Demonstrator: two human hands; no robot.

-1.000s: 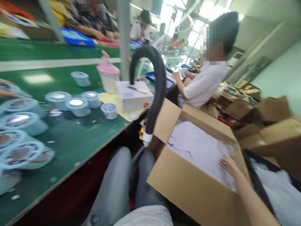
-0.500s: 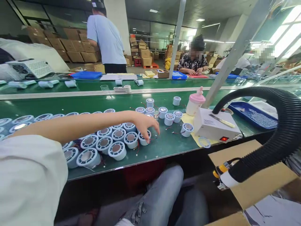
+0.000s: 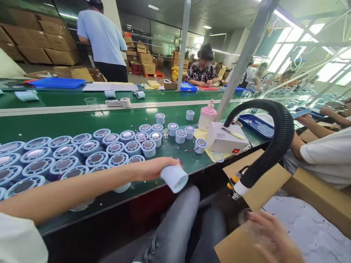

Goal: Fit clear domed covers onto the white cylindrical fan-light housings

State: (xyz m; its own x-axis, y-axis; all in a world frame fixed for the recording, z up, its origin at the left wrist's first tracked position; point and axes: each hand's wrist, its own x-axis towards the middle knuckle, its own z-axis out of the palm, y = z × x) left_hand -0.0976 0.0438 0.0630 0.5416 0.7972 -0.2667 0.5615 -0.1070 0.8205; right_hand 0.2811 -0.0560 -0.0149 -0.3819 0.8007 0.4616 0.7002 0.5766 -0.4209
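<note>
My left hand (image 3: 167, 163) grips a light-blue round housing (image 3: 174, 179), tipped over with its hollow end towards me, just off the bench's front edge. Behind and left of it stand several rows of similar housings (image 3: 95, 159), each with a slotted rim and a round disc on top. Thin red and black wires trail from some. Low on the right, my right hand (image 3: 270, 228) is smeared by motion above the open cardboard box (image 3: 244, 241). A small, blurred round piece (image 3: 242, 217) shows at its fingertips; its kind cannot be made out.
A white machine box (image 3: 227, 137) with a lit red switch stands on the green bench, with a black flexible hose (image 3: 285, 124) arching towards me. Beside it are a pink-lidded bottle (image 3: 207, 115) and a blue tray (image 3: 255, 124). Co-workers sit across and to the right.
My left hand has picked up a housing from the front right of the group and brought it towards me, over the edge. My right hand has come into view; the view has turned right.
</note>
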